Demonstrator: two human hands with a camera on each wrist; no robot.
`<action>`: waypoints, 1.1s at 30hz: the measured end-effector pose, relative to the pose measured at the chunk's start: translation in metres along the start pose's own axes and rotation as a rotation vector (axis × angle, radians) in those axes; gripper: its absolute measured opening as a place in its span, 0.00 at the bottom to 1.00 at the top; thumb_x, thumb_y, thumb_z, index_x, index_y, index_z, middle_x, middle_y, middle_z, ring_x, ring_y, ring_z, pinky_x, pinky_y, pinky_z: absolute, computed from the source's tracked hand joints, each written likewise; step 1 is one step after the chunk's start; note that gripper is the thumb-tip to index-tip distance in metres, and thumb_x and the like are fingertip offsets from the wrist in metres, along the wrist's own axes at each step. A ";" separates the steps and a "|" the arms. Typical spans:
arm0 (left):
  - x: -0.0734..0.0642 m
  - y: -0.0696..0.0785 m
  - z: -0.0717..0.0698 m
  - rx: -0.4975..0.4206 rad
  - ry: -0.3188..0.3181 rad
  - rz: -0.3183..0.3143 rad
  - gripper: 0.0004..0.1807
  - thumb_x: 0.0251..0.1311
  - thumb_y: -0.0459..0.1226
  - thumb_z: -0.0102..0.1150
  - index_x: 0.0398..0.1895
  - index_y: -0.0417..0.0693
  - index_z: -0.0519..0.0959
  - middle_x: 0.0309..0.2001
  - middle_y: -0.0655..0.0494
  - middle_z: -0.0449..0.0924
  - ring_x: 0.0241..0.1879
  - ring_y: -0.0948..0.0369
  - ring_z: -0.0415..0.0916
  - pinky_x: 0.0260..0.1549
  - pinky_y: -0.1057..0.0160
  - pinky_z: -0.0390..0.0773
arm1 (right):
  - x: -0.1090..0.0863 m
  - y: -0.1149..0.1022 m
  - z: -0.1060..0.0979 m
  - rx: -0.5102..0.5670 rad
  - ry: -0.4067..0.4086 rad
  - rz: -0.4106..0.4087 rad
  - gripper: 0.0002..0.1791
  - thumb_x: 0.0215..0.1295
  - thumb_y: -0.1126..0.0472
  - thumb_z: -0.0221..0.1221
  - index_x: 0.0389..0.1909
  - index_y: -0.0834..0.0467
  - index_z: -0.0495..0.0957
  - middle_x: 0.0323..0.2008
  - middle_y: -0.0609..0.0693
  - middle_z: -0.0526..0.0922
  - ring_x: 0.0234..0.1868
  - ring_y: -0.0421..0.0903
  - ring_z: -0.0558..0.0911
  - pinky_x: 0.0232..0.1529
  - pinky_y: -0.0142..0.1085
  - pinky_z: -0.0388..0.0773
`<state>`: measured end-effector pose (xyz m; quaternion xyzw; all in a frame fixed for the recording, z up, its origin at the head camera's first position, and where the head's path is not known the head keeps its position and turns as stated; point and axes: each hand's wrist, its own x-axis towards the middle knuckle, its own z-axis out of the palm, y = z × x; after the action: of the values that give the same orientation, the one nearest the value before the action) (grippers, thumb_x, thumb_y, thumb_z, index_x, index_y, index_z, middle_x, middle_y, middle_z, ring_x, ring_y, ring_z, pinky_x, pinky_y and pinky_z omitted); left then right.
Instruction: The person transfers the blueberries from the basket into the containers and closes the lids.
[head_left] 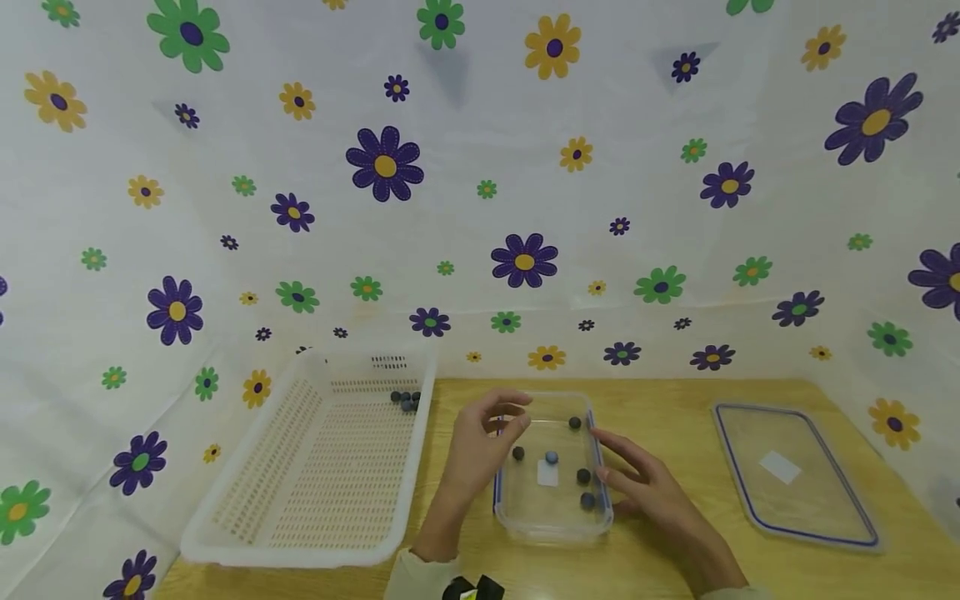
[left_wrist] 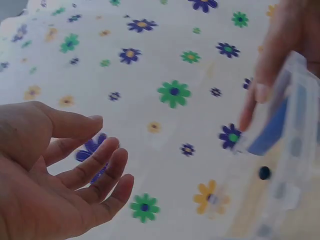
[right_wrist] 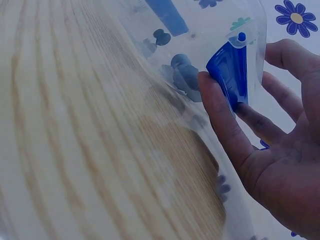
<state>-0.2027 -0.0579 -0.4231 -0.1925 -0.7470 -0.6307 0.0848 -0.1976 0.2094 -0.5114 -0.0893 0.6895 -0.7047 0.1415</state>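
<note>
A clear plastic food container (head_left: pixel 555 532) with blue side clips holds several blueberries (head_left: pixel 583 476) spread over its floor. My left hand (head_left: pixel 480 442) hovers at its left rim, fingers loosely bent, and the left wrist view shows nothing between thumb and fingers. On the opposite side, my right hand (head_left: pixel 651 483) touches the container's right wall with extended fingers. Seen from the right wrist, the thumb (right_wrist: pixel 220 110) lies against the hanging blue clip (right_wrist: pixel 231 72), and a fingertip meets the clip's lower end.
A white perforated basket (head_left: pixel 300 557) stands to the left, with several blueberries (head_left: pixel 406 400) in its far right corner. The clear lid (head_left: pixel 813 492) with a blue seal lies on the wooden table (head_left: pixel 660 408) at right. A flowered sheet (head_left: pixel 480 225) hangs behind and along both sides.
</note>
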 end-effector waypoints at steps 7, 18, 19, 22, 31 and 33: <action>-0.008 0.039 -0.045 0.014 0.007 0.063 0.12 0.69 0.29 0.62 0.54 0.41 0.82 0.52 0.49 0.83 0.51 0.49 0.81 0.52 0.55 0.82 | 0.005 -0.002 -0.001 0.008 -0.022 -0.032 0.35 0.76 0.59 0.59 0.79 0.57 0.58 0.81 0.59 0.48 0.72 0.75 0.61 0.48 0.56 0.84; 0.007 0.044 -0.141 0.146 0.065 -0.058 0.14 0.72 0.36 0.62 0.57 0.40 0.80 0.56 0.46 0.81 0.55 0.52 0.79 0.49 0.68 0.80 | 0.003 -0.002 -0.002 0.003 -0.018 -0.027 0.34 0.76 0.60 0.58 0.79 0.56 0.59 0.81 0.60 0.48 0.72 0.75 0.61 0.48 0.55 0.84; 0.011 0.040 -0.148 0.152 0.063 -0.072 0.15 0.72 0.36 0.61 0.58 0.39 0.79 0.57 0.45 0.80 0.56 0.51 0.79 0.50 0.68 0.80 | 0.003 -0.002 -0.002 0.001 -0.015 -0.025 0.34 0.76 0.60 0.58 0.79 0.55 0.59 0.81 0.60 0.48 0.72 0.75 0.61 0.48 0.55 0.84; 0.028 0.023 -0.167 0.181 0.055 -0.111 0.16 0.73 0.36 0.60 0.59 0.38 0.79 0.58 0.42 0.79 0.56 0.50 0.79 0.49 0.69 0.80 | 0.001 -0.002 -0.003 0.006 -0.003 -0.019 0.34 0.76 0.60 0.58 0.79 0.55 0.60 0.81 0.60 0.49 0.73 0.74 0.60 0.48 0.55 0.84; 0.056 -0.045 -0.190 0.198 0.009 -0.316 0.19 0.75 0.35 0.57 0.63 0.33 0.75 0.62 0.37 0.75 0.59 0.46 0.76 0.57 0.55 0.79 | -0.003 -0.001 -0.004 0.025 -0.010 -0.030 0.35 0.76 0.60 0.59 0.79 0.56 0.59 0.81 0.61 0.47 0.73 0.75 0.59 0.47 0.56 0.84; 0.055 -0.059 -0.192 0.227 0.007 -0.346 0.19 0.74 0.33 0.57 0.63 0.33 0.75 0.62 0.35 0.76 0.59 0.45 0.76 0.57 0.50 0.79 | -0.003 0.001 -0.002 0.017 -0.015 -0.030 0.35 0.76 0.60 0.59 0.79 0.57 0.59 0.81 0.61 0.47 0.72 0.75 0.60 0.47 0.56 0.84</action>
<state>-0.2984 -0.2425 -0.4206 -0.0483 -0.8350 -0.5482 -0.0011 -0.1951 0.2123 -0.5123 -0.1037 0.6809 -0.7119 0.1371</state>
